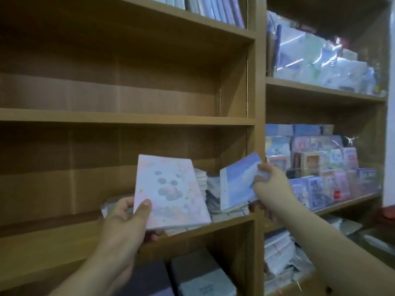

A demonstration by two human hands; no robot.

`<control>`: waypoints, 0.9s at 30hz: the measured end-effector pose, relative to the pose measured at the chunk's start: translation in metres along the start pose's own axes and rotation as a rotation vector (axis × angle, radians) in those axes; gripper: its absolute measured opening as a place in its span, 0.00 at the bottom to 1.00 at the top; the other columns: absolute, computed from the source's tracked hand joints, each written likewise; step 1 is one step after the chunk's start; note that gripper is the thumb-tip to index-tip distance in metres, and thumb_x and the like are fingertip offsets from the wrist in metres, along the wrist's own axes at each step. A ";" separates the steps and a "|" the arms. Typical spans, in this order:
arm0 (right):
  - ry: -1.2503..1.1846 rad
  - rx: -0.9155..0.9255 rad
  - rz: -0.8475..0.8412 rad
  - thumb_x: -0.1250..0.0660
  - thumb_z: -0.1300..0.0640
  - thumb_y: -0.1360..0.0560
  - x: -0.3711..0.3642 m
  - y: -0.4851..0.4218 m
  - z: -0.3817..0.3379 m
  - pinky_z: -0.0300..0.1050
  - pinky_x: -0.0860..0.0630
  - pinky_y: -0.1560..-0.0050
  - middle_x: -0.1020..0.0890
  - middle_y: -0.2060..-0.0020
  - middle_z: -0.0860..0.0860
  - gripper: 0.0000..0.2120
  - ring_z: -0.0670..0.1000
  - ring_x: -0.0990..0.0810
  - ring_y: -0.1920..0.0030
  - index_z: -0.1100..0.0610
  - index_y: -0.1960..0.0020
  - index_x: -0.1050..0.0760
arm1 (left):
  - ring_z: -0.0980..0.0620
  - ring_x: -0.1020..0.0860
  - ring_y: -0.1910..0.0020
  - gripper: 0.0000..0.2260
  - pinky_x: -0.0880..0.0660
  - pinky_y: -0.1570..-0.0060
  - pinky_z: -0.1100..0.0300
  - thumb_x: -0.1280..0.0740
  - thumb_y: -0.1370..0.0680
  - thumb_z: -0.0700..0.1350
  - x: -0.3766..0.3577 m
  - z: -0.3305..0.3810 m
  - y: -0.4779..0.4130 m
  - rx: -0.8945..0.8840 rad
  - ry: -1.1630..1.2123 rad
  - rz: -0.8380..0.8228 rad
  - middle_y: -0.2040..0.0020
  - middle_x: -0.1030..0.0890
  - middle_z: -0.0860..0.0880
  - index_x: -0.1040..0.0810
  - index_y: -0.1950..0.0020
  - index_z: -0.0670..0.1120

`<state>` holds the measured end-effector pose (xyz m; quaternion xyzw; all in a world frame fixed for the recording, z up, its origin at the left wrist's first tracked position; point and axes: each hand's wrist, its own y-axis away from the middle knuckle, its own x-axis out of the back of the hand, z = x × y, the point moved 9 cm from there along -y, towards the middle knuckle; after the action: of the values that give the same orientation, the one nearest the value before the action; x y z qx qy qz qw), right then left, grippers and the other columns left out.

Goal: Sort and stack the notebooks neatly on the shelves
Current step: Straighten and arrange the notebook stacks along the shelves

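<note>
A wooden upright divider [259, 103] splits the shelving in two, and the task's things sit just left of it. The left hand [126, 218] grips a pink panda notebook [171, 189] by its lower left corner, thumb pressed on the cover and fingers curled beneath. It holds the notebook tilted, cover toward the camera, left of the divider and in front of the shelf board [64, 240]. The right hand [271, 186], directly in front of the divider, pinches a blue notebook [237, 180] by its right edge, fingers curled round it. That notebook slants down toward the low stacks of notebooks [211, 191] lying on the shelf board close against the divider's left face; whether it touches them I cannot tell. Below that board, left of the divider, stand grey boxes [192, 274]. Right of the divider, wrapped packs [316, 58] fill the upper shelf and small colourful packets [320, 165] the one beneath.
</note>
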<state>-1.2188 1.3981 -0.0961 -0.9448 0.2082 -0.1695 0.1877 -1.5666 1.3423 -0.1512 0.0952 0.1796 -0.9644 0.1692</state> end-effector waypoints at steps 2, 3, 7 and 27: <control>0.027 -0.113 -0.016 0.40 0.61 0.19 -0.005 -0.016 0.019 0.44 0.28 0.71 0.23 0.55 0.55 0.13 0.55 0.25 0.66 0.52 0.36 0.29 | 0.45 0.22 0.73 0.06 0.26 0.77 0.58 0.34 0.17 0.44 -0.014 -0.005 0.001 0.024 -0.007 -0.030 0.64 0.15 0.39 0.24 0.43 0.43; 0.043 -0.138 -0.017 0.39 0.61 0.20 -0.008 -0.026 0.023 0.44 0.28 0.69 0.22 0.56 0.58 0.08 0.55 0.24 0.65 0.57 0.41 0.26 | 0.46 0.22 0.73 0.07 0.26 0.77 0.58 0.34 0.17 0.45 -0.018 -0.008 0.002 0.037 -0.006 -0.043 0.65 0.16 0.39 0.24 0.42 0.43; 0.278 -0.005 -0.122 0.37 0.63 0.23 -0.031 -0.055 -0.010 0.41 0.31 0.64 0.23 0.63 0.53 0.06 0.53 0.25 0.63 0.59 0.54 0.22 | 0.49 0.25 0.79 0.09 0.29 0.82 0.60 0.35 0.16 0.44 -0.009 -0.014 0.006 0.095 0.005 -0.028 0.70 0.18 0.40 0.25 0.42 0.39; 0.948 0.200 -0.436 0.55 0.45 0.14 -0.105 -0.061 0.037 0.55 0.32 0.31 0.27 0.29 0.58 0.25 0.60 0.30 0.30 0.55 0.28 0.30 | 0.52 0.20 0.79 0.07 0.25 0.81 0.65 0.34 0.17 0.43 0.088 0.000 -0.036 0.157 0.119 0.250 0.55 0.18 0.37 0.24 0.46 0.38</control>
<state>-1.2735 1.5084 -0.1278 -0.7634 0.0516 -0.6321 0.1225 -1.6609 1.3485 -0.1617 0.1869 0.1000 -0.9396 0.2688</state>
